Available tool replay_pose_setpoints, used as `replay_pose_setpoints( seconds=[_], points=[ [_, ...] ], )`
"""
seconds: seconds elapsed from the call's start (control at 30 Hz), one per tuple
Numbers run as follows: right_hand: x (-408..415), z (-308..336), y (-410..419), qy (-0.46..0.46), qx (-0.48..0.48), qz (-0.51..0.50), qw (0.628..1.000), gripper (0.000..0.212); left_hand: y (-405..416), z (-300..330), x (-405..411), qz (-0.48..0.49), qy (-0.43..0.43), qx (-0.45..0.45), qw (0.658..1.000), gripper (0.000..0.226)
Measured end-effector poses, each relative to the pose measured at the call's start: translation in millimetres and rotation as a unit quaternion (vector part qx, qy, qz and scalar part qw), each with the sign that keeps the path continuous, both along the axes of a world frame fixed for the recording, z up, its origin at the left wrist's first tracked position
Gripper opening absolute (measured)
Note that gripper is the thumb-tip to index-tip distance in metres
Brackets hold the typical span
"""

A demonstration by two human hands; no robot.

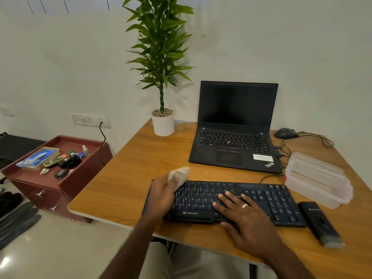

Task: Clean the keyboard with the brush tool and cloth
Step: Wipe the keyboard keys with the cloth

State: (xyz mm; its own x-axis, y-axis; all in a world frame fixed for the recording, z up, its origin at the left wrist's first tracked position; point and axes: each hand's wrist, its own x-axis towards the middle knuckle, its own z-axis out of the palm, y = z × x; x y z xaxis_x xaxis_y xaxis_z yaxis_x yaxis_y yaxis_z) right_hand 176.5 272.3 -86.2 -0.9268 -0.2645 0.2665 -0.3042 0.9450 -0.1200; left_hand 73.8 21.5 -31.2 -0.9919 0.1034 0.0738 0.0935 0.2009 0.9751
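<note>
A black keyboard [261, 200] lies along the front of the wooden desk [128, 178]. My left hand [161, 196] grips a bunched pale cloth [180, 173] over the keyboard's upper left corner. My right hand [243, 218] rests flat on the middle keys, fingers spread and a ring on one finger. The black brush tool [320, 223] lies on the desk just right of the keyboard, bristles toward the front edge, with neither hand on it.
An open black laptop [235, 137] sits behind the keyboard. Clear plastic boxes [318, 178] are stacked at the right, a mouse [285, 133] with cables behind them. A potted plant [163, 121] stands at the desk's back left. A red cabinet [60, 178] with clutter is left of the desk.
</note>
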Motion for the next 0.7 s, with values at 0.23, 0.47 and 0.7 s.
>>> replay_pose_setpoints(
  seconds=[0.23,0.47,0.7],
  points=[
    [1,2,0,0.001,0.007,-0.008,1.000,0.051,-53,14,-16,0.286,0.089,0.076,0.951,0.026],
    [1,0,0,0.004,0.019,-0.014,1.000,0.053,-27,-30,-18,0.040,0.156,-0.390,0.907,0.040],
    [-3,-2,4,0.002,0.020,-0.010,1.000,0.055,-31,-24,-9,-0.070,0.197,-0.353,0.912,0.046]
  ],
)
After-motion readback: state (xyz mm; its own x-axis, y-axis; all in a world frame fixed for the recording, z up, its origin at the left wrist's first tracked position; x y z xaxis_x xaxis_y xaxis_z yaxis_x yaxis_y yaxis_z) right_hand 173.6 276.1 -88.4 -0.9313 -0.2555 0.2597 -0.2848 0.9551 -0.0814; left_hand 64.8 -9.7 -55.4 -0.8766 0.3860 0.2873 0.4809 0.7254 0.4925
